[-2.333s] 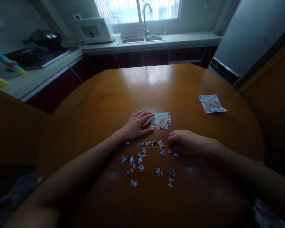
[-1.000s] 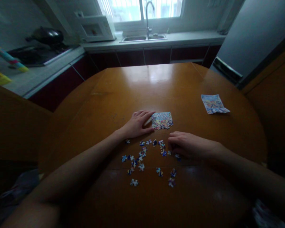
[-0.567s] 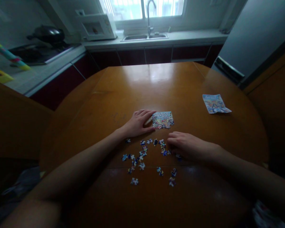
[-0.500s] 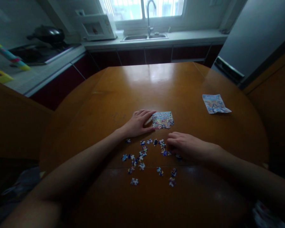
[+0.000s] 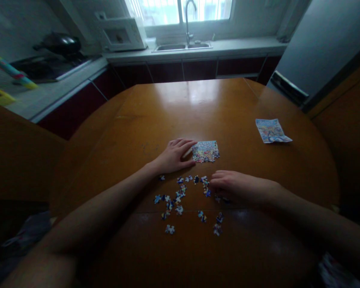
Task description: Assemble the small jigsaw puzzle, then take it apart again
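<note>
A partly joined jigsaw puzzle lies flat on the wooden table, its near edge uneven. My left hand rests at its left side, fingers apart, with thumb and fingertips at the puzzle's edge. Nearer to me are several loose puzzle pieces, scattered in a rough band. My right hand is low over the right end of these pieces, its fingers curled together and pointing left. Whatever its fingertips hold is hidden from view. Two pieces lie closer to me, below that hand.
A creased printed sheet lies on the right of the table. Beyond the table's far edge are a counter with a sink, a microwave and a stove with a black pan. A fridge stands at right.
My right hand has shifted slightly toward me and left, and a piece beneath it now shows differently. My left hand and the joined puzzle have stayed in place.
</note>
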A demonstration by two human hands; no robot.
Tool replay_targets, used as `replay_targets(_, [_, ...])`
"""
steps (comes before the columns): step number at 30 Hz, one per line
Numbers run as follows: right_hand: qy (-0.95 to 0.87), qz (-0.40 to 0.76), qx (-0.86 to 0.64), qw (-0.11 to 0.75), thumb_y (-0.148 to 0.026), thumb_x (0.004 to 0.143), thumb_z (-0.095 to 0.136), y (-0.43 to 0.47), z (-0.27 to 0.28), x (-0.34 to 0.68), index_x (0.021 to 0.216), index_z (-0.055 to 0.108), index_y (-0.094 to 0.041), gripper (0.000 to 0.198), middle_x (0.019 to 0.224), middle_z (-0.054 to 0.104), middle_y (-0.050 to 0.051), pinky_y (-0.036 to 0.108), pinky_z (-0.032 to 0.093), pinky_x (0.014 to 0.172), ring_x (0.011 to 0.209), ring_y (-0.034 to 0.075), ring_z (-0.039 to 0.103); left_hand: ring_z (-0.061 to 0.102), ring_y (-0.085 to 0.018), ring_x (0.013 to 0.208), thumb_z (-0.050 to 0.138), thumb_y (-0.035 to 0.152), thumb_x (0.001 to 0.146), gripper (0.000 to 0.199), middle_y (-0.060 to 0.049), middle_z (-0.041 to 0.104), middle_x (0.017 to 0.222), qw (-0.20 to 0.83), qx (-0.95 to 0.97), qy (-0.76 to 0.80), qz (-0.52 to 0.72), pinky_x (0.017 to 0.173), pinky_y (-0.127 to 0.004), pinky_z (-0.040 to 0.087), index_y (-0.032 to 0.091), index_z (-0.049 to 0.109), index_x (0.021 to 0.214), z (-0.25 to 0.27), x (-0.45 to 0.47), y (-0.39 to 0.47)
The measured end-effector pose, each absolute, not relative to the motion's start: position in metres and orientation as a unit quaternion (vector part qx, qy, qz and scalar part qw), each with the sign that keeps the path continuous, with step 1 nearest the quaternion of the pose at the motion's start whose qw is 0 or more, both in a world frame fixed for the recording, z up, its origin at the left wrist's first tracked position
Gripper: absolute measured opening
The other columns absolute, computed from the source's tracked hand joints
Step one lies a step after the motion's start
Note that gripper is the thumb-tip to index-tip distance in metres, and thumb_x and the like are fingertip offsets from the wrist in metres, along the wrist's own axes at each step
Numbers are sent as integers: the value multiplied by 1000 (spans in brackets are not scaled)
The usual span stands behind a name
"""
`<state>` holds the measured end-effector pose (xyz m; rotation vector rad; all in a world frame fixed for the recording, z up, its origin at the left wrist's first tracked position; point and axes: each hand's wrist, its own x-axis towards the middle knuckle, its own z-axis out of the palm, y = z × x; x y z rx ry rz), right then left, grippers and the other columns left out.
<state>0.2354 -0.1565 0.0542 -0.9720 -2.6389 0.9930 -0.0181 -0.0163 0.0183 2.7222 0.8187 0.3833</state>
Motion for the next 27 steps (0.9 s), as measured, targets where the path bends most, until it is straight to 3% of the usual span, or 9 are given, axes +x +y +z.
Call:
replay_targets(13, [-887,265,-377,38,-21,94,56,-159,56,236,93,63,-19,7,95,63,7,34,44,82,87,20,56,43,-30,138,60,58,91,68,-7,50,149,133,941,285,128,117,-50,31,30,41,150,20,-18,-18])
replay_targets(27, [-888,259,-379,7,-15,93,54,-167,59,235,92,60,-19,7,100,64,9,37,46,86,91,23,59,44,-30,137,61,57,91,76,-8,50,149,134,939,285,138,117,-49,33,31,30,155,18,-19,-15])
